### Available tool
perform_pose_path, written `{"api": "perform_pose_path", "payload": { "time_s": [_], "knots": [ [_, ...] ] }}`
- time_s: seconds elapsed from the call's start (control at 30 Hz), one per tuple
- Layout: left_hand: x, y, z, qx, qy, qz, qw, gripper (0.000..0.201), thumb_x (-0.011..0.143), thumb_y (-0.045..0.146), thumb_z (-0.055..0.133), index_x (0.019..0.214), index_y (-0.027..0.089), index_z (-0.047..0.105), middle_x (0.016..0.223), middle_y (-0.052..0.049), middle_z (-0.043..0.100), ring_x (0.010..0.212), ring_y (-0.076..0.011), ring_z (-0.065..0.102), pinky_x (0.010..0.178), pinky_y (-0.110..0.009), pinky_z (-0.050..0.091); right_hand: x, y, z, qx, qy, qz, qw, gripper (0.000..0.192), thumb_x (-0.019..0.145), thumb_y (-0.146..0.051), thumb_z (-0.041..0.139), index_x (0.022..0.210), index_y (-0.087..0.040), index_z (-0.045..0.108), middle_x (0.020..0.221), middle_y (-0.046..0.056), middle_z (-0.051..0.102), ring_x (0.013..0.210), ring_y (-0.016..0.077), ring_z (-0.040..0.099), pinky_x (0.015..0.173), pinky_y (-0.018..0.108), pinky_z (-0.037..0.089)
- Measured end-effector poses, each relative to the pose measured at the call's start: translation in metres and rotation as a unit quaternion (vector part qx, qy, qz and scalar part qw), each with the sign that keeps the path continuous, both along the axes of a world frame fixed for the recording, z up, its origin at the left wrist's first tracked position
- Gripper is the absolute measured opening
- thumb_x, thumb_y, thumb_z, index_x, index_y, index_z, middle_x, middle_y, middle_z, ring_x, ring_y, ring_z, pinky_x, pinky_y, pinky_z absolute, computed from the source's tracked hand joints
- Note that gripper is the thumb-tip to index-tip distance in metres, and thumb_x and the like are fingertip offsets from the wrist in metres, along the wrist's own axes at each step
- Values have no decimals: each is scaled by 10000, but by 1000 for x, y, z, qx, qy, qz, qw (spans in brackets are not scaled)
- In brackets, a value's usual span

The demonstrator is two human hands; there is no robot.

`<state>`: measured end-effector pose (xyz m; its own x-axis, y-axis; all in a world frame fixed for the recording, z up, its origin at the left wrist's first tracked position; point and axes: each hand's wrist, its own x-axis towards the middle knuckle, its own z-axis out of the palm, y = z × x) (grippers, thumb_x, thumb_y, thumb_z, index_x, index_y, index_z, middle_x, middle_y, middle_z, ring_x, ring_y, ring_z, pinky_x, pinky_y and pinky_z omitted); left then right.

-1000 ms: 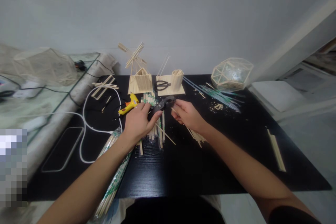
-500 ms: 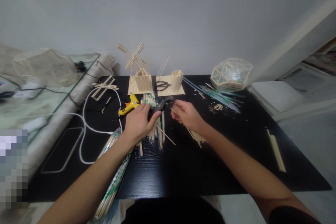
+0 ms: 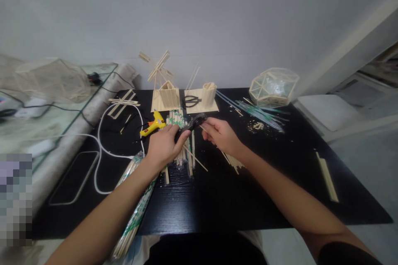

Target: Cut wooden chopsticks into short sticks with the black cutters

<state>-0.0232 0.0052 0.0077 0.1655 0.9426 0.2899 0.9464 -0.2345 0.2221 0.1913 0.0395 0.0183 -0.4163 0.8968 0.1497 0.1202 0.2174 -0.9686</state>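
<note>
My left hand (image 3: 166,143) is wrapped round a black hand tool (image 3: 194,122), which looks like a cutter, over the middle of the table. My right hand (image 3: 222,134) is closed in a pinch just right of the tool's end. A thin wooden stick (image 3: 203,126) shows at its fingertips, close to the tool; most of it is hidden by the fingers. Below the hands lie loose wooden sticks (image 3: 231,161) and a plastic-wrapped bundle of sticks (image 3: 190,161). A yellow glue gun (image 3: 152,124) lies by my left hand.
Behind stand a stick-built windmill model (image 3: 169,97) and a round stick tower (image 3: 209,95), with black-handled scissors (image 3: 192,101) beside it. A faceted frame (image 3: 273,87) sits at the back right. A white cable (image 3: 98,145) loops at left beside a phone-shaped object (image 3: 74,179).
The black tool's end has shifted slightly against my right fingertips. Both hands stay almost in the same place, and the other things have not moved.
</note>
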Motion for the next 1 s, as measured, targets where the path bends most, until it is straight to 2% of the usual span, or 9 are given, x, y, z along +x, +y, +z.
{"api": "perform_pose_path", "payload": {
  "time_s": [0.1, 0.17, 0.33, 0.43, 0.57, 0.73, 0.8, 0.87, 1.0],
  "knots": [
    [0, 0, 1, -20, -54, -5, 998, 556, 1011, 620, 314, 807, 194, 608, 767, -67, 654, 727, -225, 606, 626, -302, 351, -1, 0, -1, -14, 10, 5, 1000, 238, 997, -346, 528, 882, -171, 640, 634, -27, 580, 505, 76, 422, 488, 236, 334],
    [-1, 2, -1, -56, -138, -4, 989, 593, 1011, 628, 301, 727, 195, 589, 682, -44, 625, 667, -204, 588, 620, -295, 354, -2, 0, -1, -27, 23, 7, 999, 203, 995, -332, 533, 998, -175, 661, 644, -31, 581, 504, 77, 419, 481, 236, 337],
    [-6, 10, -9, -124, -328, 19, 936, 687, 998, 672, 274, 629, 192, 598, 530, -6, 551, 545, -167, 530, 574, -276, 365, -1, -2, 3, -41, 25, 12, 999, 273, 1007, -313, 519, 1235, -227, 641, 659, -43, 566, 487, 74, 396, 456, 227, 343],
    [-7, 13, -14, -129, -371, 12, 920, 633, 968, 678, 375, 680, 185, 647, 513, 12, 526, 500, -150, 487, 523, -262, 346, 2, -1, 6, -50, 33, 6, 998, 236, 1001, -317, 525, 1194, -223, 624, 671, -40, 582, 468, 71, 419, 427, 215, 355],
    [-4, 13, -16, -137, -418, 5, 898, 457, 853, 624, 642, 739, 182, 668, 509, 40, 499, 477, -129, 453, 487, -243, 340, 9, 8, 10, -83, 80, -45, 992, 187, 970, -367, 589, 1068, -217, 538, 697, -24, 657, 542, 117, 614, 479, 226, 506],
    [-2, 11, -13, -234, -540, -33, 808, 431, 849, 589, 675, 794, 162, 691, 484, 38, 496, 399, -109, 429, 420, -239, 340, 25, 28, 12, -114, 148, -124, 975, 161, 975, -282, 610, 931, -213, 470, 832, 47, 760, 714, 163, 748, 660, 301, 631],
    [-3, 12, -11, -234, -571, -50, 785, 429, 863, 569, 672, 776, 150, 699, 468, 26, 507, 394, -106, 440, 420, -237, 356, 32, 35, 12, -111, 158, -149, 970, 182, 974, -271, 629, 906, -212, 471, 860, 60, 768, 740, 159, 759, 704, 303, 641],
    [-4, 13, -11, -221, -586, -47, 779, 396, 840, 530, 714, 757, 143, 701, 478, 15, 536, 393, -100, 445, 411, -233, 357, 38, 40, 11, -99, 164, -170, 967, 225, 961, -295, 667, 885, -214, 471, 853, 55, 765, 745, 154, 764, 749, 306, 647],
    [-6, 16, -10, -182, -640, -27, 746, 307, 719, 398, 834, 850, 147, 714, 626, -5, 646, 433, -97, 486, 413, -238, 402, 45, 47, 7, -80, 164, -197, 963, 278, 935, -336, 711, 864, -219, 470, 826, 33, 753, 736, 156, 768, 776, 324, 656]
  ]
}}
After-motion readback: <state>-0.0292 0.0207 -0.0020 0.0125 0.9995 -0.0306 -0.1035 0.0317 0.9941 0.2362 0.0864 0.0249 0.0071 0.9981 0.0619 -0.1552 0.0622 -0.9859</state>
